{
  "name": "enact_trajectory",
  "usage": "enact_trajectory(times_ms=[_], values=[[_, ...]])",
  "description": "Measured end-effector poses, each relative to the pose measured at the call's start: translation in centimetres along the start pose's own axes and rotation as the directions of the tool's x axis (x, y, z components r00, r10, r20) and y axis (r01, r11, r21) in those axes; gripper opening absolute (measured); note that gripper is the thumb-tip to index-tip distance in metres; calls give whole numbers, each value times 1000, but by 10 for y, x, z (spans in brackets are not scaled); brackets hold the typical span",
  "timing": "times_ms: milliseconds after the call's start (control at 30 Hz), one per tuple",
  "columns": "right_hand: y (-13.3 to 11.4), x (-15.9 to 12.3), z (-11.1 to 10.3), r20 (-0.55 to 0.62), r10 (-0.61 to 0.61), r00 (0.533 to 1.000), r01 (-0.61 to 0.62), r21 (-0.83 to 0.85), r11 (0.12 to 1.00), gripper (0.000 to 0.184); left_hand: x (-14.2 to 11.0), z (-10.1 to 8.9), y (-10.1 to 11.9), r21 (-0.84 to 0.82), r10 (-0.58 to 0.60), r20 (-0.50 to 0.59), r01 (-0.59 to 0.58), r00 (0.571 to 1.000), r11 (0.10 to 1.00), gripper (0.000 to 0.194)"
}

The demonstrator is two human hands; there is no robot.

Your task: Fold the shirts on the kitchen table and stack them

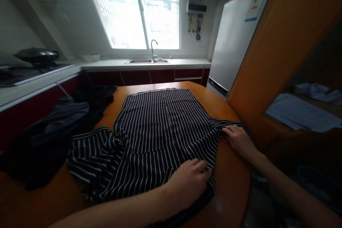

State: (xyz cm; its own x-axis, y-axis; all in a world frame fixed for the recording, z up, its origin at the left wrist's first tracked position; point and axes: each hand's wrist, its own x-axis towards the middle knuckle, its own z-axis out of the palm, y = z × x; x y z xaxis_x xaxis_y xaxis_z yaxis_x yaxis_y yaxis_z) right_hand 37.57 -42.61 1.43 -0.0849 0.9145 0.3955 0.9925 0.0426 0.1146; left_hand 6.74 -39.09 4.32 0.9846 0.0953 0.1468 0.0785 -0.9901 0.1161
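Observation:
A black garment with thin white stripes (157, 128) lies spread on a round orange wooden table (229, 178). My left hand (191, 180) rests on its near edge, fingers curled and pinching the cloth. My right hand (237, 139) lies on the garment's right sleeve near the table's right edge, fingers bent and gripping the fabric. The garment's left sleeve is bunched up at the left.
Dark clothes (53, 128) are piled on the table's left side. Behind stand a counter with a sink (148, 61) and tap under a bright window, a stove with a pan (37, 55) at left, a white fridge (235, 39) at right, and a wooden shelf holding papers (301, 114).

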Motion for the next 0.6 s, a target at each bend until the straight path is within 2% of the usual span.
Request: enact_trajectory(times_ms=[133, 233, 400, 533, 600], values=[[21, -15, 0, -7, 7, 1000, -7, 19, 1000, 28, -7, -8, 0, -281, -26, -115, -7, 993, 960, 36], [27, -20, 0, -10, 22, 1000, -22, -6, 1000, 27, -12, -13, -4, -422, -61, -161, -13, 985, 906, 43], [35, -22, -4, 21, 32, 999, -31, -37, 999, 25, -22, -12, -11, -463, -27, -82, -14, 996, 886, 49], [56, -31, -14, 23, 26, 999, -26, -18, 1000, 30, -28, -6, -14, -474, 5, -35, -21, 999, 880, 48], [68, -38, -21, 67, 25, 997, -25, -6, 1000, 31, -28, -4, -14, -495, 22, -35, -37, 999, 868, 46]])
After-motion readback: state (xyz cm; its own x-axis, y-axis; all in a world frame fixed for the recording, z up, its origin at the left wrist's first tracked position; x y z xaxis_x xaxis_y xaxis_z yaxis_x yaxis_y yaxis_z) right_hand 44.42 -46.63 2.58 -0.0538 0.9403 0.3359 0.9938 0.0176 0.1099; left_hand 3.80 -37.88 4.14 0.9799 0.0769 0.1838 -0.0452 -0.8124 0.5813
